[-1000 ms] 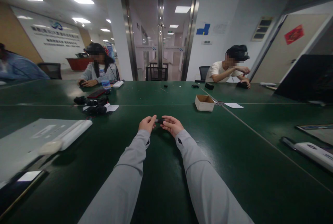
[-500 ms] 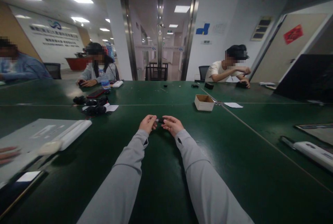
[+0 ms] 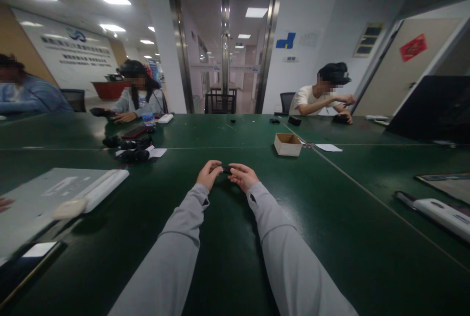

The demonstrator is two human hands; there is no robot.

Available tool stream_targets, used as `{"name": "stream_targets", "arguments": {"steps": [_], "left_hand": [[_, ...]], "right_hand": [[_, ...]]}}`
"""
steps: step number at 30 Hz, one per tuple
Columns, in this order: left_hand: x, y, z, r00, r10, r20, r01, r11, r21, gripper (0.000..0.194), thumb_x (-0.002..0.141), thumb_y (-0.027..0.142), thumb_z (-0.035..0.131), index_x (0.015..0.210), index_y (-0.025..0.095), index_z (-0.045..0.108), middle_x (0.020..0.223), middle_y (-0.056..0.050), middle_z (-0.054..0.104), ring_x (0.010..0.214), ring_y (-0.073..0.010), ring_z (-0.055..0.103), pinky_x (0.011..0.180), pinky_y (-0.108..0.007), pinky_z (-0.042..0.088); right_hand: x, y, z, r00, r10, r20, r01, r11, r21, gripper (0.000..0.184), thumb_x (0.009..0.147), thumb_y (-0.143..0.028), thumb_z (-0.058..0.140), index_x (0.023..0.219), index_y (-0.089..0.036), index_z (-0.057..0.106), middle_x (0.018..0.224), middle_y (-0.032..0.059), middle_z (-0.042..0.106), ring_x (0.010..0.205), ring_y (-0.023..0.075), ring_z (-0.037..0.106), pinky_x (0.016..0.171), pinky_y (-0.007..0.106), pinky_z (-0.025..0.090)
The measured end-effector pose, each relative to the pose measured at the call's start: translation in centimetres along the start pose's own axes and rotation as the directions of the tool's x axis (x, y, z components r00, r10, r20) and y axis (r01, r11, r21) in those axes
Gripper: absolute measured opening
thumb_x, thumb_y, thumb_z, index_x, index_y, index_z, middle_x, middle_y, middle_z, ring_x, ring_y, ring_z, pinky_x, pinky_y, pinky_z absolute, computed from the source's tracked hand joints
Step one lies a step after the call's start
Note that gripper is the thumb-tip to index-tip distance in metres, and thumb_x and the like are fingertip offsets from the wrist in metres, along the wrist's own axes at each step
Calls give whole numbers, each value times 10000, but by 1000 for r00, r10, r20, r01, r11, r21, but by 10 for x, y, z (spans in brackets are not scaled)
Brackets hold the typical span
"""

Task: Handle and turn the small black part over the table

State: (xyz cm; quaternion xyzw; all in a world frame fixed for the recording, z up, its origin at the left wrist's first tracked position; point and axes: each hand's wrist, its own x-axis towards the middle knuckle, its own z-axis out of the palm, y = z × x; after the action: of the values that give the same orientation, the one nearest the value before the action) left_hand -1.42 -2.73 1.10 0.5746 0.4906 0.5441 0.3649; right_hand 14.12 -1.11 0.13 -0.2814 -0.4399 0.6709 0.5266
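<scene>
My left hand (image 3: 208,174) and my right hand (image 3: 242,176) meet over the dark green table (image 3: 330,218), both in grey sleeves. Between their fingertips sits a small black object (image 3: 226,169), pinched from both sides. Its shape is too small to make out. Both hands rest low, close to the tabletop.
A small open cardboard box (image 3: 288,144) stands beyond my right hand. Black gear and papers (image 3: 134,151) lie far left. A grey laptop and white device (image 3: 73,191) sit at the left, a white device (image 3: 442,213) at the right, a black screen (image 3: 433,108) behind. Three other people sit around.
My hands stay in place with the small object; fingers shift slightly. At the left edge another person's hand has drawn back, and the seated person far left has moved their arm.
</scene>
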Motion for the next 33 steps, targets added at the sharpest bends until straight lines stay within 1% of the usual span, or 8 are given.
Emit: {"name": "stream_targets", "arguments": {"steps": [6, 10, 13, 17, 22, 26, 30, 33], "left_hand": [[3, -6, 1, 993, 111, -33, -110, 994, 13, 326, 600, 228, 597, 916, 166, 548, 809, -25, 561, 670, -112, 524, 620, -229, 418], [4, -7, 2, 1000, -28, 11, 28, 999, -21, 277, 705, 332, 501, 921, 161, 522, 623, 3, 529, 519, -105, 481, 510, -223, 382], [4, -6, 2, 998, 66, -23, -66, 998, 3, 335, 609, 240, 589, 930, 166, 529, 710, 0, 538, 586, -93, 492, 576, -216, 393], [2, -4, 3, 999, -50, 2, 50, 998, -34, 291, 695, 331, 494, 930, 160, 515, 650, 3, 522, 522, -97, 465, 513, -217, 361], [3, -5, 3, 999, 54, 7, -54, 998, -29, 377, 589, 207, 581, 955, 166, 505, 701, 20, 518, 553, -76, 465, 559, -202, 374], [5, -9, 3, 996, -73, 52, 74, 997, -19, 274, 723, 330, 444, 931, 167, 517, 590, 19, 501, 491, -93, 452, 487, -208, 346], [5, -9, 1, 998, 43, 43, -42, 999, -27, 449, 597, 225, 577, 1028, 184, 456, 722, 18, 528, 565, -81, 482, 554, -203, 382], [4, -7, 0, 999, -33, 40, 35, 999, -33, 449, 635, 281, 550, 1058, 196, 423, 762, 7, 542, 534, -82, 481, 503, -204, 363]], "right_hand": [[-1, -2, 3, 1000, 25, -17, -25, 1000, -1, 285, 585, -153, 737, 848, -125, 630, 635, 34, 619, 522, 126, 598, 476, 194, 472], [-2, -3, 4, 1000, 25, -16, -25, 1000, -3, 279, 586, -148, 733, 844, -128, 629, 644, 34, 619, 528, 125, 598, 480, 195, 469], [-2, -3, 4, 999, 23, -23, -23, 1000, -5, 284, 579, -149, 733, 842, -126, 630, 631, 32, 617, 520, 124, 595, 474, 192, 465], [-2, -2, 2, 1000, 19, -7, -19, 1000, -2, 302, 569, -158, 737, 849, -125, 630, 653, 39, 625, 529, 130, 601, 478, 196, 470], [0, -2, 1, 1000, 22, 0, -22, 1000, -5, 294, 575, -153, 733, 849, -126, 630, 652, 39, 627, 522, 126, 597, 476, 195, 468], [0, -2, 1, 1000, 20, 9, -20, 1000, -8, 295, 578, -150, 730, 854, -126, 628, 648, 37, 627, 531, 126, 600, 480, 191, 469], [-1, -2, 1, 1000, 21, 5, -21, 1000, -12, 291, 588, -146, 725, 862, -129, 628, 652, 36, 625, 537, 125, 601, 484, 192, 469], [-1, -2, 1, 1000, 29, 0, -29, 1000, -10, 287, 586, -149, 728, 855, -132, 627, 653, 31, 621, 536, 128, 603, 483, 197, 468]]}}
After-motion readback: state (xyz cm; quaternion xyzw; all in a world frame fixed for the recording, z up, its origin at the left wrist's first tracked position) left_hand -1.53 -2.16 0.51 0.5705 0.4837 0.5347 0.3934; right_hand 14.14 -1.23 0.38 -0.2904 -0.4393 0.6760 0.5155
